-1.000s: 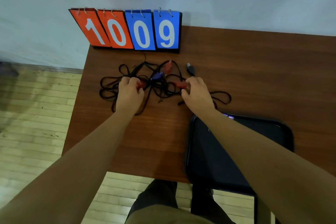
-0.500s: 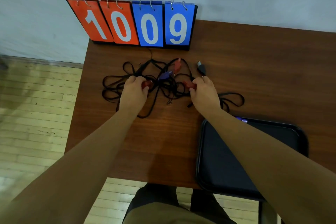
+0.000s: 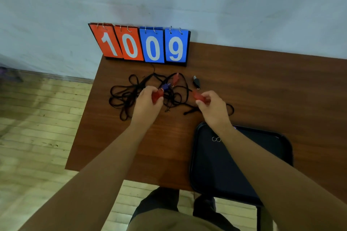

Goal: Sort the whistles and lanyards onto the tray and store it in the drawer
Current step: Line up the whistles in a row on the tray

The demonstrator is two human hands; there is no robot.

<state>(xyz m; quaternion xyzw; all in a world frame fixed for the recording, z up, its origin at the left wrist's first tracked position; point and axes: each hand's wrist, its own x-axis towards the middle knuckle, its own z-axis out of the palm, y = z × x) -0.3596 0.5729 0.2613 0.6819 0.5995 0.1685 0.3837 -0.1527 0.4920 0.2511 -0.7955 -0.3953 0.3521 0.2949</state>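
Note:
A tangle of black lanyards point(image 3: 125, 95) lies on the brown table point(image 3: 262, 84) below a flip scoreboard. My left hand point(image 3: 147, 105) grips a red whistle point(image 3: 156, 95) at the tangle's middle. My right hand point(image 3: 212, 108) pinches another red whistle point(image 3: 199, 96) to the right of it. A purple whistle point(image 3: 166, 86) and a third red whistle point(image 3: 176, 78) sit in the cords between and behind my hands. A black whistle point(image 3: 196, 81) lies apart at the right. The dark tray point(image 3: 206, 170) sits at the table's near right, with two small metal rings point(image 3: 216, 139) on it.
A flip scoreboard point(image 3: 142, 45) reading 1009 stands at the table's back edge against the pale wall. The table's left edge drops to a wooden floor point(image 3: 37, 137). The tray overhangs the table's front edge. My legs show below.
Both hands have lifted slightly and drawn apart with their red whistles, which now show more clearly. The camera view has shifted, so everything sits further right and lower.

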